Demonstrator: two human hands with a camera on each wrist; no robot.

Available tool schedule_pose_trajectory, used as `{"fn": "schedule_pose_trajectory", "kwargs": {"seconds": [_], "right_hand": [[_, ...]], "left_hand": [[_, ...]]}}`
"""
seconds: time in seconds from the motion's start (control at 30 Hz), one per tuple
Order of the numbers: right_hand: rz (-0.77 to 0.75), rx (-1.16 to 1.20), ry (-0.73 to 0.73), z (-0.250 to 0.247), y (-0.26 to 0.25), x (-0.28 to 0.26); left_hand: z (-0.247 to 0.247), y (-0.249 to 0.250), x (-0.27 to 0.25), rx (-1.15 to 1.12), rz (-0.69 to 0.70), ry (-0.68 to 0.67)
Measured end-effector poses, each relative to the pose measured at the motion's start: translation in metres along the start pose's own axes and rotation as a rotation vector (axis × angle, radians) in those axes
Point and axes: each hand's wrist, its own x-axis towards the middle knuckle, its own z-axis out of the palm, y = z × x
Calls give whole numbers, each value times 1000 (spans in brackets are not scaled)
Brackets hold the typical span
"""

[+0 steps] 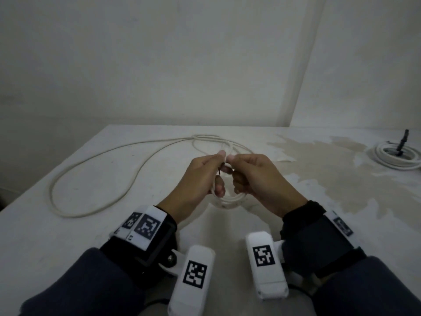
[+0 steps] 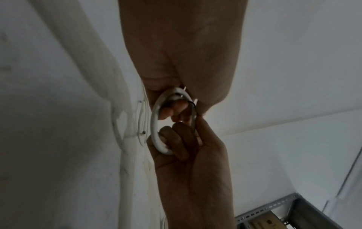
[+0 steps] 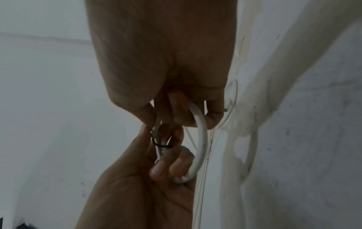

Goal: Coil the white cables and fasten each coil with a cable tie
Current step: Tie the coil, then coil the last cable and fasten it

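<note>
- While both hands meet above the middle of the counter [image 1: 68,236], they hold a small white coil [image 1: 230,199] between them, lifted off the surface.
- Left hand [image 1: 198,179]: its grip is clenched around the coil, with curled fingers [image 3: 168,167] hooked through the loop.
- Right hand [image 1: 259,179]: its grip grasps the coil's other side, fingers [image 2: 174,108] tucked inside the ring.
- A thin dark cable tie [image 3: 159,144] wraps the coil's strands where the thumbs pinch together.
- Behind the hands, a loose white cable [image 1: 95,160] sprawls in wide loops across the counter.
- Far right lies another coiled cable [image 1: 396,157] with a dark plug [image 1: 404,139] standing up.
</note>
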Motion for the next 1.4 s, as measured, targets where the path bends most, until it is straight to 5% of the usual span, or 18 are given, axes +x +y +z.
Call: {"fn": "schedule_pose_trajectory", "kwargs": {"seconds": [0.13,0.3,0.8,1.2,1.4], "right_hand": [[-50,-97,144,-1,0,-1],[-58,78,38,-6,-2,0],[-310,-542,269,-13,3,4],[-34,524,-229,3,-9,-4],[-26,537,-117,14,-12,-4]], "left_hand": [[0,3,0,171,115,-28],[-4,3,3,294,171,-27],[-9,-2,8,638,510,106],[-1,1,7,205,379,121],[-4,-1,10,100,286,166]]}}
